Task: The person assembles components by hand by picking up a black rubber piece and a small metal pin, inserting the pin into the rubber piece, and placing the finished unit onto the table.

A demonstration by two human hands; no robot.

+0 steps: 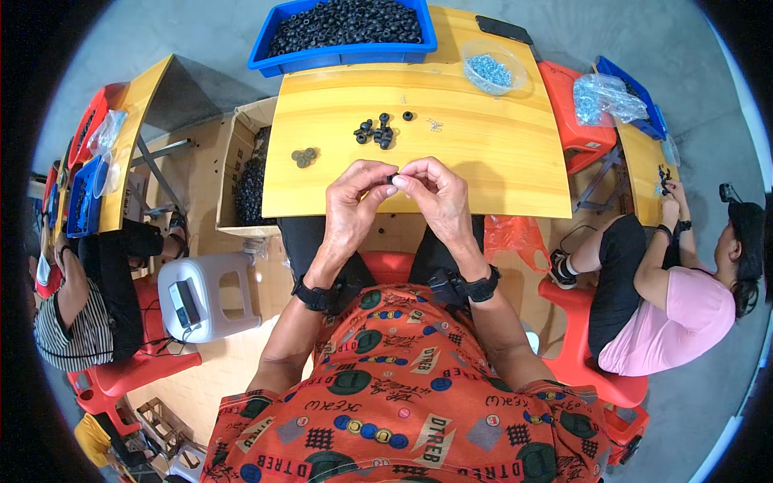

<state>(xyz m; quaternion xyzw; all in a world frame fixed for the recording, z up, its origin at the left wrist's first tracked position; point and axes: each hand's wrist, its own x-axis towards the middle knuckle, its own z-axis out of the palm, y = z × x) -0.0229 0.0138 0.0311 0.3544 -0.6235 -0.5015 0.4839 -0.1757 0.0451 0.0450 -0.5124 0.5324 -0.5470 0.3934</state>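
My left hand (354,200) and my right hand (439,199) meet above the near edge of the yellow table (515,153). Between their thumbs and fingertips is a small black part (392,178), mostly covered by the fingers. Both hands are pinched closed on it. Farther up the tabletop lies a small pile of black knobby parts (378,131), with a single black piece (407,116) beside it. A few tiny pale bits (435,125) lie to the right. Several grey-brown round pieces (304,157) sit together on the left.
A blue tray (346,56) heaped with black parts stands at the far edge. Far right are a clear bowl (493,68) of light-blue pieces and a flat black object (504,30). A cardboard box (229,173) borders the table's left. Co-workers sit on both sides.
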